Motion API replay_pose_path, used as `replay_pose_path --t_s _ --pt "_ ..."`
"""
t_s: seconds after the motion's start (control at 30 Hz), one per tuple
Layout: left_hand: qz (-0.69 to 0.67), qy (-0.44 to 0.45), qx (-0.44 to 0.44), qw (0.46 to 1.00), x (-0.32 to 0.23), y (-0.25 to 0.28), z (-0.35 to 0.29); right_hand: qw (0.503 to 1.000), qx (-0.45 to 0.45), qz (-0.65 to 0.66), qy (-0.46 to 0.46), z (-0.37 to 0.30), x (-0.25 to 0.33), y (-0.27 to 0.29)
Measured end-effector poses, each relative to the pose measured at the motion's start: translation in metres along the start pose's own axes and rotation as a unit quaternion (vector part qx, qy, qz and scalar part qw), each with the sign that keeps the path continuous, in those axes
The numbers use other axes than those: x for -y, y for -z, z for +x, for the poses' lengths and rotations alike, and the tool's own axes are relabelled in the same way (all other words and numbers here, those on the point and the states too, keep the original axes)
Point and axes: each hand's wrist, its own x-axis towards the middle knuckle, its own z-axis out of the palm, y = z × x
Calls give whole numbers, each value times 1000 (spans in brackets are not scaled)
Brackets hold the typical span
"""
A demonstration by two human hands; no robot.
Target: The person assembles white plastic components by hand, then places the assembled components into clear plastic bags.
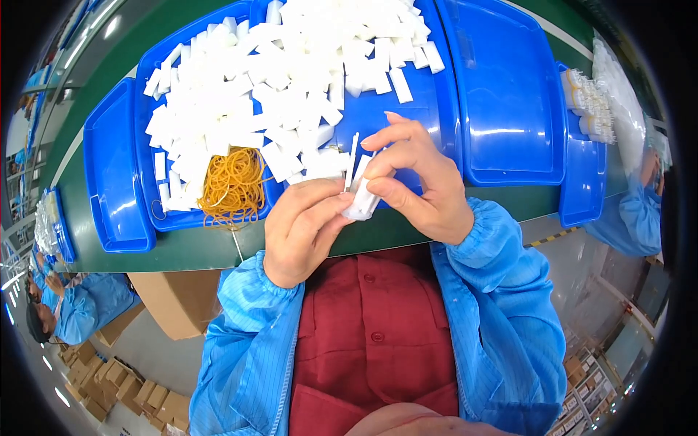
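Between both hands, above the front edge of the blue trays, is a small white piece with thin upright flaps or strips; its exact kind is hard to make out. My left hand is closed, pinching its lower left side between thumb and fingers. My right hand is closed on its upper right side with thumb and forefinger, the other fingers curled above. Beyond the hands, a big heap of small white blocks fills two blue trays. Beside my left hand lies a tangle of yellow-brown rubber bands in the left tray's front corner.
More blue trays stand at the left and right. A right-hand tray holds bundled white pieces beside a clear plastic bag. The green table ends before my body. Co-workers in blue sit at both sides; a cardboard box stands below left.
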Motion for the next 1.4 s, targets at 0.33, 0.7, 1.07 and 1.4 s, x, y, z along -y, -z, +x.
replay_pose_path --t_s 0.33,0.7,1.07,1.4 --pt "6 3 20 1000 -4 -7 5 843 6 -538 14 40 -37 31" --pt "26 -45 33 998 -5 0 7 960 12 104 -259 22 -3 32" --pt "59 -86 74 992 -17 -1 13 933 -106 193 -284 22 8 12" --pt "57 -74 90 992 -21 -4 15 924 -115 210 -299 15 3 -3"
